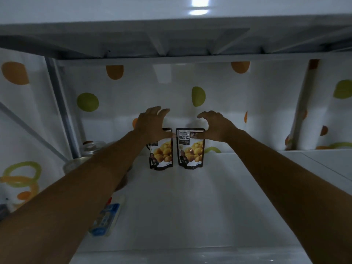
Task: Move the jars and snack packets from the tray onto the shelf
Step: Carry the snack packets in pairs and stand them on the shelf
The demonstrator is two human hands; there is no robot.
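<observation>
1. Standing upright side by side near the back of the white shelf [190,206], the left snack packet [162,155] and the right snack packet [191,149] are just apart, their printed fronts facing the camera.
2. The left hand [152,124] is at the top edge of the left snack packet and hides its upper left corner. The thumb lies across the top strip, though I cannot tell whether it touches.
3. The right hand [215,126] is at the upper right corner of the right snack packet, its thumb over the top strip.
4. Both hands are spread, with fingers loosely curved and apart above the packets, closed around nothing.
5. Both forearms are bare and reach straight in from the lower corners, converging toward the packets.
6. A glass jar [94,147] and a metal-lidded jar [76,162] stand at the shelf's left side, partly hidden behind the left forearm.
7. A blue and white packet [106,220] lies flat on the shelf, nearer the camera, beside that forearm.
8. A spotted sheet [133,92] covers the back and sides.
</observation>
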